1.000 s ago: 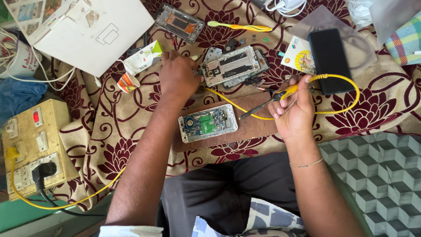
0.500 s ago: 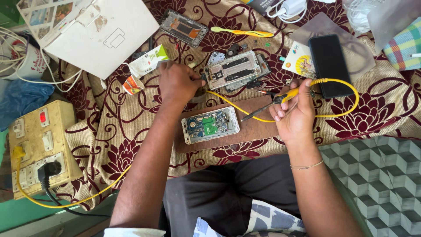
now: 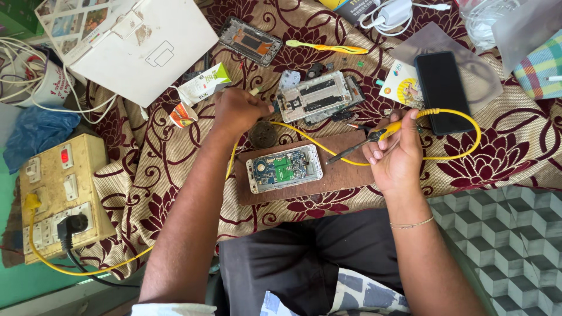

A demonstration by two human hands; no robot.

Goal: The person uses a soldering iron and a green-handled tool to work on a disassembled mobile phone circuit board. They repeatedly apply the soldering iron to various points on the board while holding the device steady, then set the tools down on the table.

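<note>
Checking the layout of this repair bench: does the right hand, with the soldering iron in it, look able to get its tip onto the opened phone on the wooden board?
Probably yes. The right hand holds the soldering iron with its tip over the wooden board, just right of the opened phone. Nothing lies between them; the left hand is off beyond the board.

Bright daylight — sharp, soft shadows

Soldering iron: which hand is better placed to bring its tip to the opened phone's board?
Right. The right hand already holds the soldering iron, its tip pointing toward the opened phone on the wooden board. The left hand is closed farther up, beside another dismantled phone.
</note>
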